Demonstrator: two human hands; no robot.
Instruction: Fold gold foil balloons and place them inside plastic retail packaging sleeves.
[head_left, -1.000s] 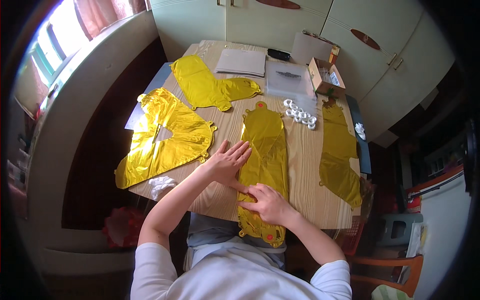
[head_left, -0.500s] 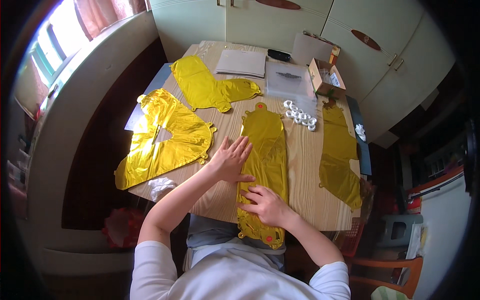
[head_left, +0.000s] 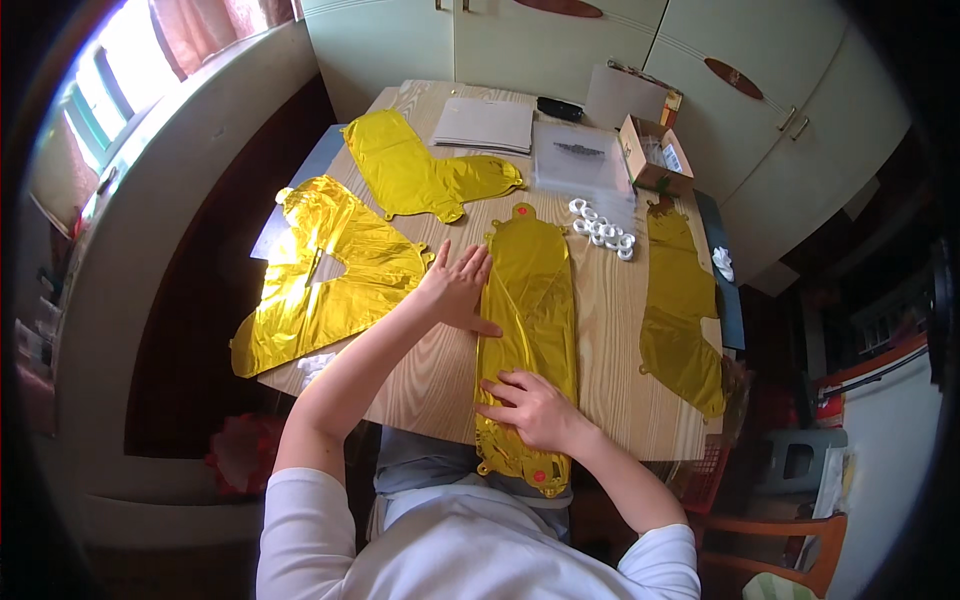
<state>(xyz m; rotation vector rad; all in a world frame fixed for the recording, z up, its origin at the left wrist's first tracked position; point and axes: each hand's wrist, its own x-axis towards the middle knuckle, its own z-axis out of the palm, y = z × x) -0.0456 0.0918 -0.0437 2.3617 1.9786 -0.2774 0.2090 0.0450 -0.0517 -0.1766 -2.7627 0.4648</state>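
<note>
A long, flat gold foil balloon [head_left: 530,265] lies lengthwise in front of me, its near end reaching past the table's front edge. Red dots mark both of its ends. My left hand [head_left: 457,292] lies flat along the balloon's left edge, fingers stretched forward and thumb out over the foil. Nearer to me, my right hand [head_left: 537,410] rests on the lower part of the balloon with its fingers spread and slightly bent. Soft diagonal creases run across the foil by the left hand.
Flat gold foil balloons lie at the left [head_left: 375,300], far left [head_left: 400,165] and right [head_left: 675,290] of the wooden table [head_left: 610,370]. Several white tape rolls [head_left: 603,235], clear plastic sheets [head_left: 580,160], grey sheets [head_left: 483,125], an open box [head_left: 655,160] and crumpled tissue [head_left: 315,366] are around them.
My left hand has slid forward and slightly left along the balloon's edge. My right hand has stayed nearly in place.
</note>
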